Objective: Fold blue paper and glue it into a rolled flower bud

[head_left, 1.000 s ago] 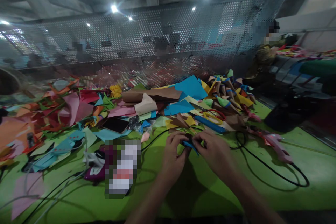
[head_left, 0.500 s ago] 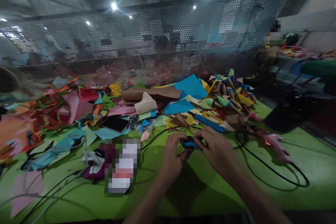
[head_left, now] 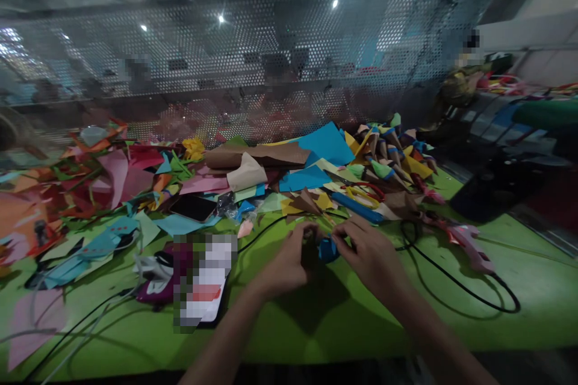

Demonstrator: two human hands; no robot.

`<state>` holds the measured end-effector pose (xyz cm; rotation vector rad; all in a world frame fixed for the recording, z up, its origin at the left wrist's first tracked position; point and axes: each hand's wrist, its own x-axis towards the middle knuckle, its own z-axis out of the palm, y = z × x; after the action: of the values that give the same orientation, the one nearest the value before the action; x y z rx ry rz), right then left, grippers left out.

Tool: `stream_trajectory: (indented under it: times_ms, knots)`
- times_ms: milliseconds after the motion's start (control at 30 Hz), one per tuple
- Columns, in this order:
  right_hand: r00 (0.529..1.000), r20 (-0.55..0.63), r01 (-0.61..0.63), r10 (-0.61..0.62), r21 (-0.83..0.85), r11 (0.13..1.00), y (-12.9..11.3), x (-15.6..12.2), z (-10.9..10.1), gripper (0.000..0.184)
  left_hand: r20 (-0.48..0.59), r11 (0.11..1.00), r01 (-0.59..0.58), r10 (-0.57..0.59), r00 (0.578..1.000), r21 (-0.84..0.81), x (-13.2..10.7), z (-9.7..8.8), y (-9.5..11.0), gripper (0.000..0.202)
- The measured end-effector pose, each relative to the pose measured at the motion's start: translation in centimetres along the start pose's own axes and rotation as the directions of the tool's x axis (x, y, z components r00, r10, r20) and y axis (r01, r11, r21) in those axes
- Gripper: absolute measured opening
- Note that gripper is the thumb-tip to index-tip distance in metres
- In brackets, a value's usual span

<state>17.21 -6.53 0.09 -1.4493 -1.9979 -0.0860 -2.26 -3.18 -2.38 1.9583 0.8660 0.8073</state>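
Both hands meet over the green table [head_left: 343, 319] near its middle. My left hand [head_left: 289, 261] and my right hand [head_left: 368, 252] pinch a small blue paper piece [head_left: 327, 249] between their fingertips, just above the table. A heap of coloured paper scraps [head_left: 253, 183] lies right behind the hands. Finished paper cones [head_left: 388, 159] with blue bands are piled at the back right.
A pink glue gun [head_left: 467, 243] lies to the right, its black cord [head_left: 451, 289] looping over the table. A dark phone [head_left: 193, 207] rests among the scraps, left of centre. White and grey cables [head_left: 90, 325] trail at the left. A perforated metal screen [head_left: 271, 60] stands behind the table. A person sits at the far right.
The hands have turned the blue piece, now bunched smaller between the fingertips. My left hand has rolled so its back faces up. The view has tilted slightly down.
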Motion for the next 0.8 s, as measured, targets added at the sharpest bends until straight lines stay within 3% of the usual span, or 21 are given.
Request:
stream_trajectory:
  times_ms: [133,300,667,800]
  knots:
    - [1.0,0.012,-0.006,0.006,0.038,0.999,0.2,-0.5,0.0,0.018,0.055,0.967,-0.068,0.056,0.997,0.247,0.7,-0.7,-0.3,0.083]
    - [0.999,0.026,-0.041,0.038,0.092,0.995,0.5,-0.9,0.1,0.017,0.046,0.879,-0.113,0.104,0.994,0.464,2.0,-0.4,-0.7,0.061]
    - [0.992,0.041,-0.123,0.116,0.227,0.966,0.8,-2.2,0.3,0.015,-0.017,0.901,-0.038,0.051,0.999,0.432,2.8,0.4,-1.1,0.054]
    - [0.978,0.055,-0.209,0.202,0.304,0.929,0.9,-2.8,0.0,0.02,-0.027,0.909,-0.026,0.041,0.999,0.415,2.6,0.4,-0.9,0.057]
